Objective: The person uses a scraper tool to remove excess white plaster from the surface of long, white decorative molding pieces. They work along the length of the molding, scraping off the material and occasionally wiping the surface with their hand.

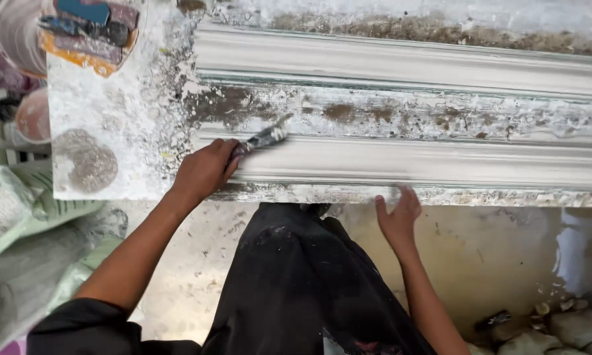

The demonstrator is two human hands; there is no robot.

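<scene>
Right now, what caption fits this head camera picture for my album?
Left hand drags a scraper along white moulding; right hand rests at the table edge.

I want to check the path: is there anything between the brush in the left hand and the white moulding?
Nothing visible: the left hand holds the brush, whose bristles already lie against the white moulding.

A white, plaster-crusted table (112,118) runs across the scene, flaked and stained brown in patches. Two long pale moulded strips lie on it side by side, one far (401,62) and one near (427,164), with a rough bare band between them. At the far left corner sits a smeared orange and blue board (89,33); a grey round stain (85,161) marks the near left
</scene>
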